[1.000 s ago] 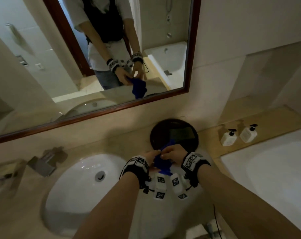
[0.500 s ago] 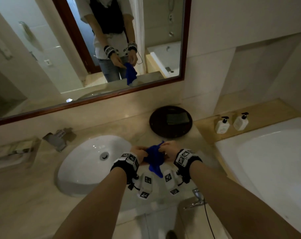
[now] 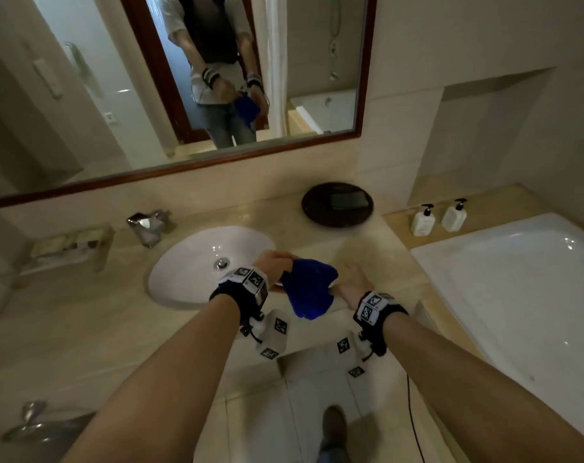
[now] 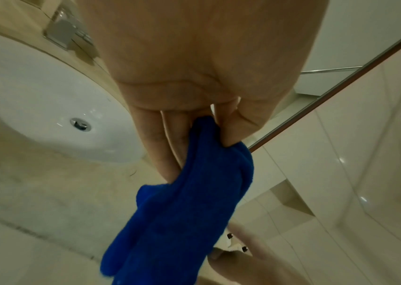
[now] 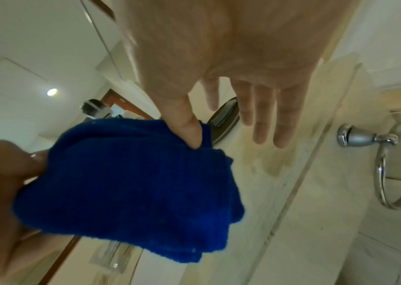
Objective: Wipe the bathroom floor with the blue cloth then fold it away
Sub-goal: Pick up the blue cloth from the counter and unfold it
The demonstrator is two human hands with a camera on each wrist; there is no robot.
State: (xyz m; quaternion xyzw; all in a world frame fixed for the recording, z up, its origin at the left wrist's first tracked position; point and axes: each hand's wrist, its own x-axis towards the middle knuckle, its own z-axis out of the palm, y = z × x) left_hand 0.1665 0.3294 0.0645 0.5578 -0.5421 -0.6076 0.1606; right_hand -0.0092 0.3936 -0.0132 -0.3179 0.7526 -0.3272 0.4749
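The blue cloth (image 3: 309, 287) hangs folded and bunched between my hands, above the front edge of the marble counter (image 3: 83, 315). My left hand (image 3: 275, 265) pinches its upper corner between thumb and fingers; in the left wrist view the cloth (image 4: 182, 208) droops from that pinch. My right hand (image 3: 352, 282) is spread, fingers straight. In the right wrist view its thumb (image 5: 189, 127) touches the cloth's (image 5: 131, 185) upper right edge while the other fingers stay clear of it. The tiled floor (image 3: 317, 412) lies below.
A white basin (image 3: 197, 262) with a chrome tap (image 3: 146, 225) sits left of my hands. A dark round tray (image 3: 337, 203) stands behind, two pump bottles (image 3: 439, 217) on the ledge, a white bathtub (image 3: 517, 279) at right. A towel ring (image 5: 394, 165) hangs on the counter's front. My shoe (image 3: 334, 426) is below.
My view has pulled back and tilted down, showing the floor. My right hand has let go of the cloth and spread its fingers; my left hand keeps its pinch on it.
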